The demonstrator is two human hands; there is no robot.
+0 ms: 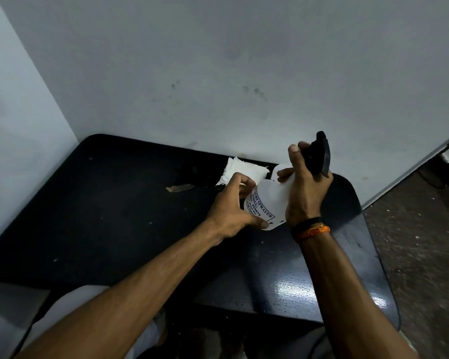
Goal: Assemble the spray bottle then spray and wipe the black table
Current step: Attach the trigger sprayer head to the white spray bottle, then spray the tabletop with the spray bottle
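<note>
1. The black table is sitting in a corner, its far edge against a pale wall; a small pale scrape is showing on its surface near the middle.
2. A white folded tissue is lying on the table near the far edge, just behind my left hand.
3. My left hand is gripping the white bottle body, fingers closed around its left side, thumb near its base.
4. The bottle is being held tilted above the table, its printed label, reading "SPRAYER", facing up.
5. My right hand is clamping the black trigger spray head at the bottle's neck; I cannot tell whether the head is seated.
6. Black and orange wrist threads are circling my right wrist.
</note>
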